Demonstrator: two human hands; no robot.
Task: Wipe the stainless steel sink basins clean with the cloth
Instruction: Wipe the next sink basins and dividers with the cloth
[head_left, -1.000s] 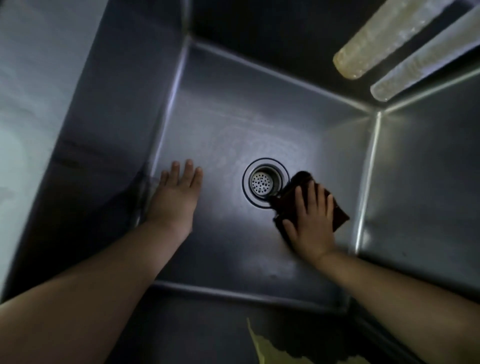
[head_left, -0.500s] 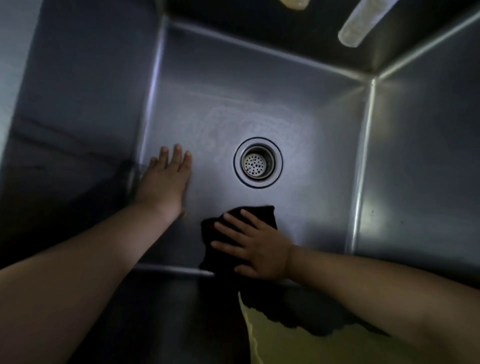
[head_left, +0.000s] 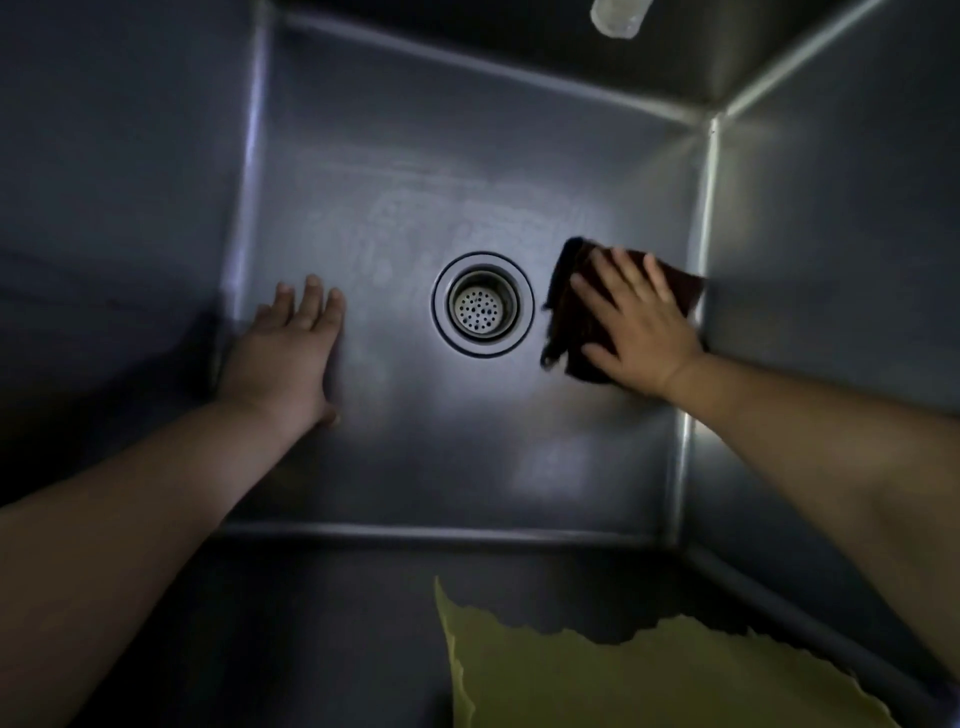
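I look straight down into a deep stainless steel sink basin (head_left: 467, 467) with a round drain strainer (head_left: 483, 305) in the middle of its floor. A dark reddish-brown cloth (head_left: 569, 312) lies on the floor just right of the drain, close to the right wall. My right hand (head_left: 636, 322) presses flat on the cloth with fingers spread. My left hand (head_left: 291, 353) rests flat on the basin floor at the left wall, fingers straight, holding nothing.
The basin walls rise steeply on all sides. A pale translucent spout end (head_left: 615, 15) hangs over the far wall at the top. A yellow-green garment edge (head_left: 623, 675) covers the bottom of the view at the near wall. Dull smears mark the floor behind the drain.
My right hand has slid the cloth from the near edge below the drain to the right side of the drain. My left hand has stayed in place.
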